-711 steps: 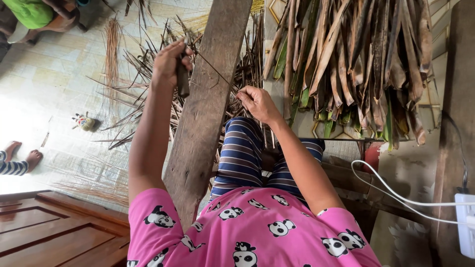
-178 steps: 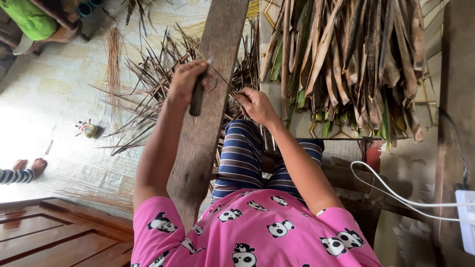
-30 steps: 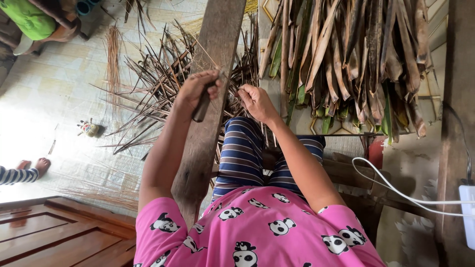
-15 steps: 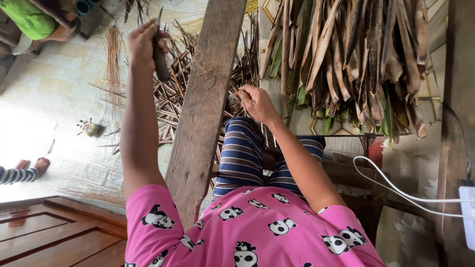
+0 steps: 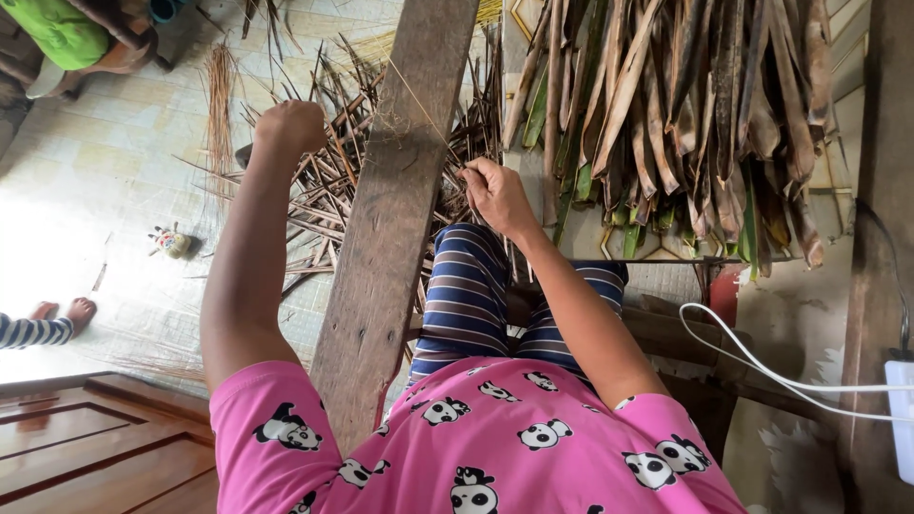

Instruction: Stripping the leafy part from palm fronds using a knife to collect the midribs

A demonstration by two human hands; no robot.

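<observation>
the left hand [image 5: 290, 127] is raised in a closed fist left of the long weathered wooden plank [image 5: 390, 238]; what it grips is hidden. the right hand [image 5: 495, 195] pinches a thin pale leaf rib [image 5: 419, 100] stretched across the plank, above the pile of dry brown leaf strips [image 5: 324, 190] on the floor.

Left hand [image 5: 290, 126] fisted, arm raised, right hand [image 5: 495, 193] pinching, arm outstretched

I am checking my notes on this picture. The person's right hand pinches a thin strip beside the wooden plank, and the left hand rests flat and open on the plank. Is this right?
Not quite. In the head view the left hand is a closed fist raised left of the wooden plank, over the dry strips, not flat on it. The right hand does pinch a thin strip beside the plank.
</observation>
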